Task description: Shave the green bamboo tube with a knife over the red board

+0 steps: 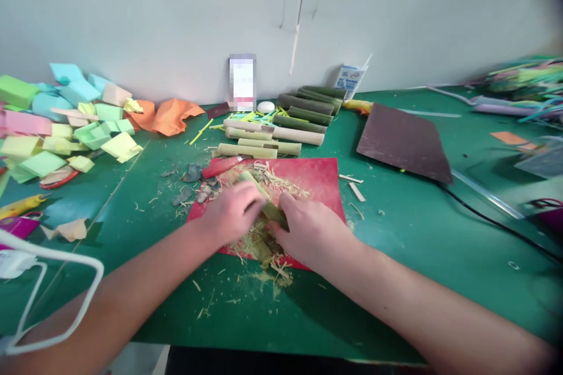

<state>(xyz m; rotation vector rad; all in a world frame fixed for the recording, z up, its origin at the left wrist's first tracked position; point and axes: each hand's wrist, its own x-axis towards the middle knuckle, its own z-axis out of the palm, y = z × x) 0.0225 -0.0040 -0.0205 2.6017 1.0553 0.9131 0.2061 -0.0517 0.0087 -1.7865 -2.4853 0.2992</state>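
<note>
Over a red sheet point(316, 187), a pale green bamboo piece point(275, 214) slants between my two hands. My right hand point(308, 228) grips its near end, thumb underneath and fingers over the top. My left hand point(237, 208) is closed around its farther part, slightly blurred; whether something small and dark is also under those fingers I cannot make out. Just beyond my left hand lies a red-handled tool point(221, 166). Shavings and dust point(259, 246) cover the sheet around the bamboo.
Cut bamboo tubes point(275, 135) lie in rows behind the sheet. A phone point(243, 82) leans on the wall. Folded coloured papers point(65, 129) crowd the left, near a white cable point(83, 258). A dark square board point(402, 140) lies to the right, with a black cord point(492, 220).
</note>
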